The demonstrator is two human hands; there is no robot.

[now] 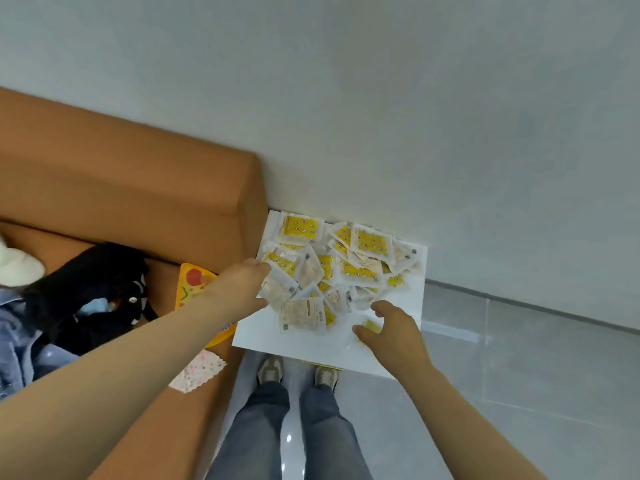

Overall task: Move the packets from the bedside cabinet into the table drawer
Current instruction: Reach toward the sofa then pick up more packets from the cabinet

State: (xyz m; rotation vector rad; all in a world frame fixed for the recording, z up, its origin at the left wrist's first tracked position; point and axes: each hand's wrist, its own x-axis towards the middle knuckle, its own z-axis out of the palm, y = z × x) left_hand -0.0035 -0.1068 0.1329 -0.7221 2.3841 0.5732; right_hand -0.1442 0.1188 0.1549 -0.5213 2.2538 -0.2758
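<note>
Several yellow-and-white packets (346,265) lie in a loose heap on the white top of the bedside cabinet (311,344), which stands against the wall. My left hand (242,285) reaches into the heap's left edge, its fingers curled round packets (277,289) there. My right hand (391,327) hovers at the heap's front right, fingers curved over a small yellow packet (372,325), thumb beside it. Whether it grips that packet is unclear. No table drawer shows in this view.
An orange-brown bed headboard (138,181) sits left of the cabinet. On the bed lie a black bag (93,289), denim cloth (17,341) and a yellow tray (194,282). Grey floor tiles (519,375) spread to the right. My shoes (298,372) stand before the cabinet.
</note>
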